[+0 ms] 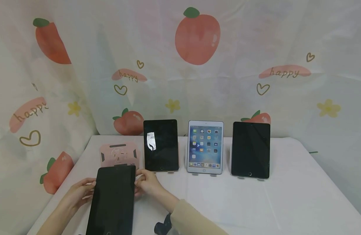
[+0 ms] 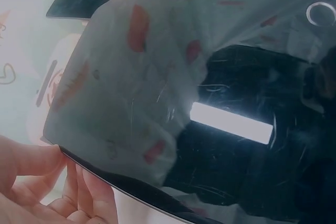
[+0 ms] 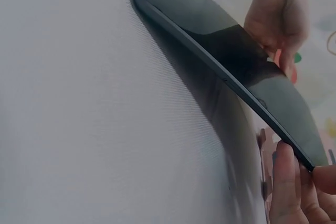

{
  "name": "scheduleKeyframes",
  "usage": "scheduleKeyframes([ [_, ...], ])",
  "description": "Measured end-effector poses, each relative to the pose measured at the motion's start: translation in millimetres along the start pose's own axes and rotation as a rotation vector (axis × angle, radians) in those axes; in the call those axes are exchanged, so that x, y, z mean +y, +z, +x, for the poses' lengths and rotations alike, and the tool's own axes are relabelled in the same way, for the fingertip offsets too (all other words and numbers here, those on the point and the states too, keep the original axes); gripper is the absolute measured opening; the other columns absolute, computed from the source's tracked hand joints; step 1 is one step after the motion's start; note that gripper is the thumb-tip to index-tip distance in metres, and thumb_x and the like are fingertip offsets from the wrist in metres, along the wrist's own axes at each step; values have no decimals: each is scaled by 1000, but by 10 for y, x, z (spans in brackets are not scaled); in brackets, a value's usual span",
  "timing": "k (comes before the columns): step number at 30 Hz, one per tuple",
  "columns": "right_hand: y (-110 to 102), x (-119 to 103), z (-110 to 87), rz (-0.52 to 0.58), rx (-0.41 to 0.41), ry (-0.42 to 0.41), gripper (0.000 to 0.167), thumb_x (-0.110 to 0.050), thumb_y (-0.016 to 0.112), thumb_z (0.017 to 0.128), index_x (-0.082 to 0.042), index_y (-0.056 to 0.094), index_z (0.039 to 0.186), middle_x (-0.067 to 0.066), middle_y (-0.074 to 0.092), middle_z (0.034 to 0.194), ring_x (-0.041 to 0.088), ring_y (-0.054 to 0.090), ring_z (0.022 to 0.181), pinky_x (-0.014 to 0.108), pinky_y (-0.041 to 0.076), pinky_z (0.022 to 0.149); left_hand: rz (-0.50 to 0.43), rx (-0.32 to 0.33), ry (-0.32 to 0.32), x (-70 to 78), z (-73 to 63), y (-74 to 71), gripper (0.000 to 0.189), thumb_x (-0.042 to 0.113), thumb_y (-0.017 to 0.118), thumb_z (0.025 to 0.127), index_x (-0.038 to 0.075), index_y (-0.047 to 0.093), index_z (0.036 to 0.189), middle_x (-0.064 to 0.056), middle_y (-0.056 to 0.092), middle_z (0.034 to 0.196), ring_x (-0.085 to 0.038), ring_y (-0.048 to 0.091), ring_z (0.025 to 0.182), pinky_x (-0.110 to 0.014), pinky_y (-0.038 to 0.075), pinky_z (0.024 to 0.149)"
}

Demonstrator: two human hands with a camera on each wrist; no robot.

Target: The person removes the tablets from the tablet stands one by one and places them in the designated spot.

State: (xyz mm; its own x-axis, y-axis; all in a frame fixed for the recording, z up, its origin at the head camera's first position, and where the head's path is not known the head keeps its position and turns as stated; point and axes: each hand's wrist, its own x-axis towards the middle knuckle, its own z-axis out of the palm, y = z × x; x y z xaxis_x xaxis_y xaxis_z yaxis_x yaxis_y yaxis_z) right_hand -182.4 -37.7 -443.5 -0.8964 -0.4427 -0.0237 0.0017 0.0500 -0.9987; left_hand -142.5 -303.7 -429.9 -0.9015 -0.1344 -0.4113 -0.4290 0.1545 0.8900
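A black tablet (image 1: 112, 199) with a dark screen is held between both hands at the front left of the table. My left hand (image 1: 77, 193) grips its left edge near the upper corner, thumb on the front and fingers behind. Opposite it, my right hand (image 1: 149, 184) pinches the right edge near the top. In the right wrist view the tablet (image 3: 226, 61) slants, its far end low at the white cloth and the gripped end raised. Directly behind it stands a pink tablet stand (image 1: 119, 153) with dark pads, its lower part covered by the tablet.
Along the back stand a black tablet (image 1: 161, 145) with a bright reflection, a white tablet (image 1: 205, 147) showing app icons, and another black tablet (image 1: 250, 150), each on a stand. A white cloth (image 1: 300, 195) covers the table. A dark object (image 1: 163, 226) lies partly under the right sleeve.
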Motion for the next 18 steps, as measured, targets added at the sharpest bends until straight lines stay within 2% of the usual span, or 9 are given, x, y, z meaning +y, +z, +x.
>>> scheduleKeyframes([
  [3,15,15,-8,-29,23,26,26,8,57,80,5,61,106,16,65,72,11,61,58,23,53,57,-1,-2,-6,-23,10,-3,18,17,53,98,29,66,94,10,63,80,-10,59,77,-27,50,71],
  [7,48,27,-22,5,32,79,27,9,56,82,5,60,109,25,65,79,16,61,57,31,57,54,6,10,-14,-54,25,-3,18,18,54,97,32,65,93,10,64,80,-10,59,76,-27,49,70],
  [10,69,31,-32,30,33,119,27,7,55,85,4,59,111,24,65,79,15,59,56,35,59,55,17,12,-15,-73,25,6,23,17,53,97,36,64,89,12,64,78,-9,59,75,-26,49,69],
  [14,89,49,-33,29,37,155,27,6,54,86,3,59,112,21,65,78,13,59,55,35,59,56,31,13,-12,-89,9,19,28,15,52,97,39,63,86,12,64,76,-8,59,72,-24,49,66],
  [18,98,45,-38,-13,49,168,26,5,56,85,1,61,111,20,67,78,16,63,57,31,57,53,49,22,-9,-89,0,28,23,15,53,96,33,65,90,10,64,76,-9,59,71,-25,50,63],
])
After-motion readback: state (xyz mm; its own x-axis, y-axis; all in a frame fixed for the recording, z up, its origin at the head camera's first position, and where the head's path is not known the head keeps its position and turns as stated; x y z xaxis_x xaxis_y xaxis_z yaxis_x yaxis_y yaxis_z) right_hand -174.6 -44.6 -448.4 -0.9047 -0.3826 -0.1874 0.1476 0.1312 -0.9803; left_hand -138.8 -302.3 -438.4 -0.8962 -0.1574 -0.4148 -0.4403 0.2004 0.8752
